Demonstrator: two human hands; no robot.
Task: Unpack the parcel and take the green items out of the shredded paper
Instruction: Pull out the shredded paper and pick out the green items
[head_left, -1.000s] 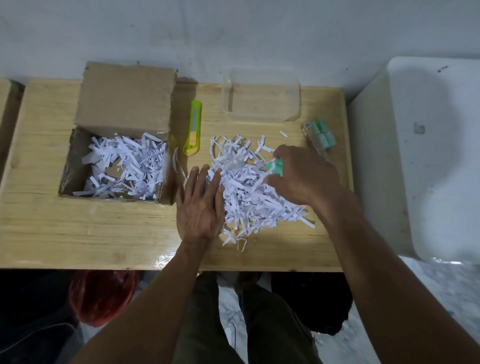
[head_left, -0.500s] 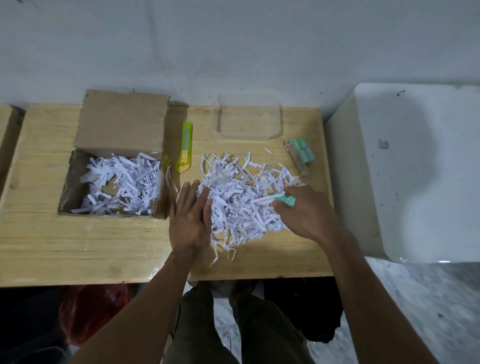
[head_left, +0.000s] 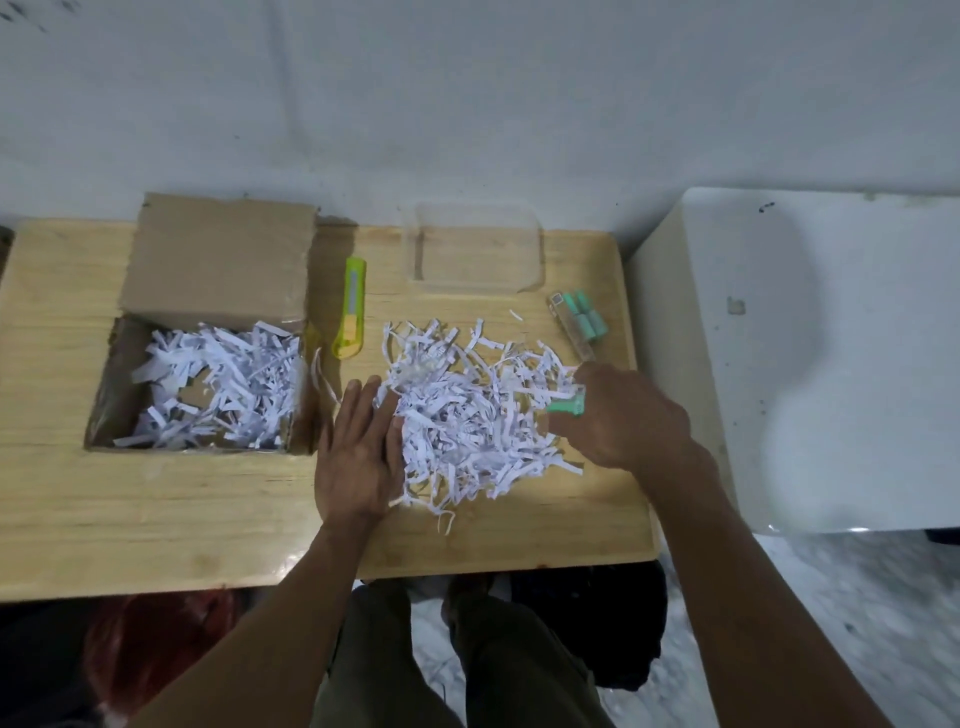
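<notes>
A heap of white shredded paper lies on the wooden table. My left hand rests flat and open on the heap's left edge. My right hand is at the heap's right edge, its fingers closed on a small green item. Several more green items lie beside a clear piece at the table's back right. The opened cardboard parcel stands at the left, with more shredded paper inside.
A yellow-green utility knife lies between the parcel and the heap. A clear plastic tray sits at the back edge by the wall. A white block borders the table on the right. My legs show below the table's front edge.
My right hand slid along the heap's right side with the green item held in its fingers. The camera tilted, so the table sits lower in view. My left hand stayed in place.
</notes>
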